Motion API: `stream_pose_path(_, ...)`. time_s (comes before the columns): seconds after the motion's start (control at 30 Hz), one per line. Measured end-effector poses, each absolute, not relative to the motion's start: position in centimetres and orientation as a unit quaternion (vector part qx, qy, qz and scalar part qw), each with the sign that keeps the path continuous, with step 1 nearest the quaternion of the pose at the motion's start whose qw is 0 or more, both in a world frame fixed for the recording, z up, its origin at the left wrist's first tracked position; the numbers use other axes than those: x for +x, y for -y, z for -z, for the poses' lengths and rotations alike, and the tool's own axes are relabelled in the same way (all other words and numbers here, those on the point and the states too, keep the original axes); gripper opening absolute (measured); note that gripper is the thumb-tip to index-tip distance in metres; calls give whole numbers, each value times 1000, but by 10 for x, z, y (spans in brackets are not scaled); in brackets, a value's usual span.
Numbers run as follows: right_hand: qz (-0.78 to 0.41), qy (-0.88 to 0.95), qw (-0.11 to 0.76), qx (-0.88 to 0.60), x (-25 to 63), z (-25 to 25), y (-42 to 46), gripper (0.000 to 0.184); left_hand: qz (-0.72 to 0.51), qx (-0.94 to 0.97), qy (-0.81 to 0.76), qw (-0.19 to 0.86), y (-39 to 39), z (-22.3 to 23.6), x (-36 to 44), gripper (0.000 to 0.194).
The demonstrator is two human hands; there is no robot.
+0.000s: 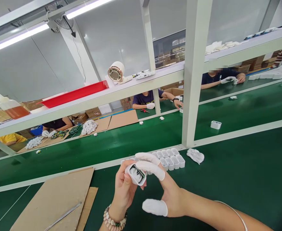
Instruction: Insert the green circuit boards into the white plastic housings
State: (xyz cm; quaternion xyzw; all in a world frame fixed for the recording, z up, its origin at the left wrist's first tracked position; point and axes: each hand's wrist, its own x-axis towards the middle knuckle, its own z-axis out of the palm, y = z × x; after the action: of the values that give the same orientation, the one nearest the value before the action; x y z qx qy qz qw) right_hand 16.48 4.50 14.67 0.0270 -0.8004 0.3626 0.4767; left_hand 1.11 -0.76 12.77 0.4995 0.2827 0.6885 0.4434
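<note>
My left hand (125,187), with a bead bracelet at its wrist, grips a small white plastic housing (137,178) tilted so its open end faces me. A green circuit board edge, dark wires and a white part show inside it. White finger cots cover the thumb and two fingers of my right hand (168,189). Its fingers are spread, with one fingertip at the housing's upper rim; whether it touches cannot be made out. Behind my hands, rows of empty white housings (170,163) stand on the green bench, partly hidden by my fingers.
A crumpled white glove (195,156) lies by the shelf post (190,96). Tweezers (63,216) rest on cardboard (51,195) at left. Beyond the rail, a green conveyor belt (121,142) carries scattered small parts and a white housing (215,124). Co-workers sit across it. A shelf holds a red tray (75,95).
</note>
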Motion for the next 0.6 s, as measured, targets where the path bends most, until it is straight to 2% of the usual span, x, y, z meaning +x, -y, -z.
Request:
stream_pose_path(0.07,-349,808,474,13,164,-145,-44,73,-689,505,-280,439,6,-126,10,41)
stream_pose_path(0.17,-319,821,473,8,163,-144,-44,68,-687,504,-283,440,6,-125,9,38)
stream_pose_path(0.3,-340,817,466,19,165,-145,-43,62,-688,501,-276,446,6,-125,8,37)
stream_pose_path(0.43,-326,812,483,-12,165,-145,-40,45,-688,513,-276,431,4,-121,12,35)
stream_pose_path(0.5,-279,800,527,-60,165,-146,-40,36,-693,523,-280,410,4,-118,14,34)
stream_pose_path(0.6,-118,797,579,-127,165,-150,-43,32,-687,548,-318,357,6,-115,12,33)
